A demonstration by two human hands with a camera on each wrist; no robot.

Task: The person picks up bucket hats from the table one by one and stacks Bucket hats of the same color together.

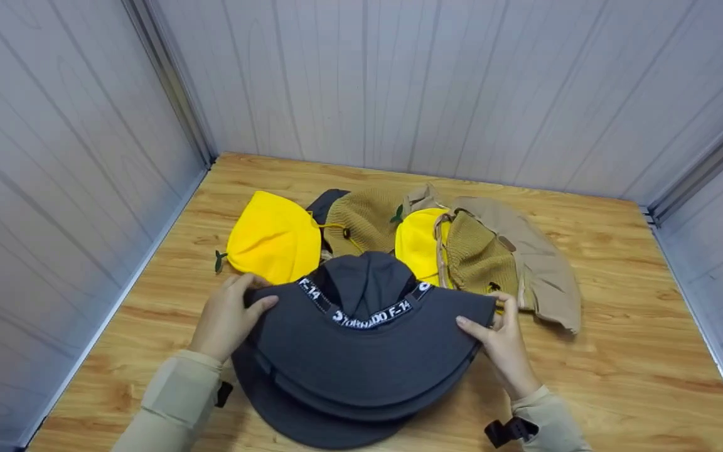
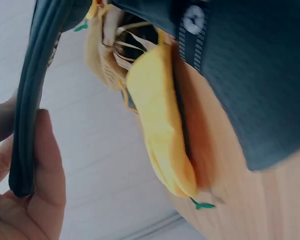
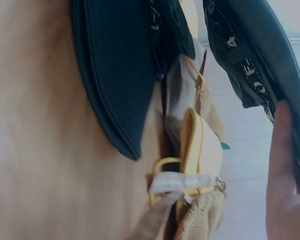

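Both hands hold a dark grey wide-brimmed sun hat [image 1: 368,361] by the two ends of its brim. Its inner band shows white "TORNADO F-14" lettering. My left hand [image 1: 230,320] pinches the left end, thumb on top; the left wrist view shows the brim edge [image 2: 27,115] between thumb and fingers. At the right end, my right hand [image 1: 506,342] pinches the brim, its thumb also on the upper face. Below the held hat lies another dark grey hat [image 1: 311,424], mostly covered. In the right wrist view the lower dark brim [image 3: 110,85] is apart from the held hat.
Behind the grey hats lie a yellow hat [image 1: 273,238] with a green sprout, a tan knit hat [image 1: 368,216], a second yellow hat [image 1: 415,245], another tan knit hat [image 1: 484,251] and a beige wide-brimmed hat [image 1: 540,263]. Pale panel walls [image 1: 361,81] border the wooden table [image 1: 637,351].
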